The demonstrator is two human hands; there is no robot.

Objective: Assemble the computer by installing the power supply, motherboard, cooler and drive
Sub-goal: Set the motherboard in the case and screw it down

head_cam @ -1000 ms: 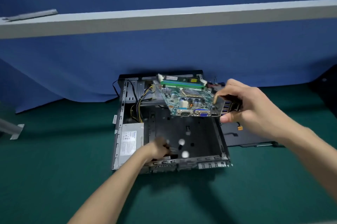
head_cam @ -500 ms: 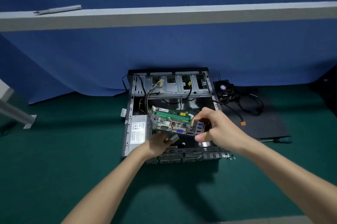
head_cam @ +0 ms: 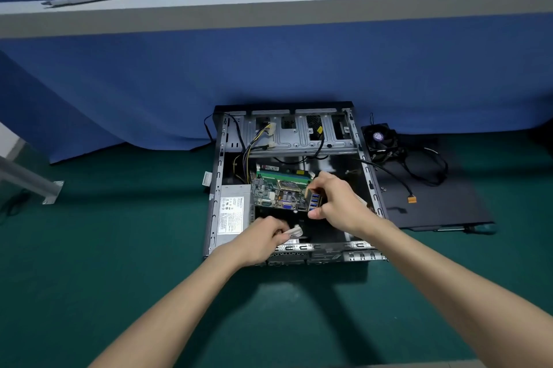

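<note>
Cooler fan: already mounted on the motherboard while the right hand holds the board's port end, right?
No. The head view shows the cooler fan lying outside the case, to its right. The right hand does hold the motherboard by its port end.

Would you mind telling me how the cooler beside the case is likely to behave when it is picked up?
The cooler looks blocky and squat, so it probably lifts rigidly without tipping. Its thin black cable lies in loose loops on the side panel, so it will likely dangle and drag behind.
</note>
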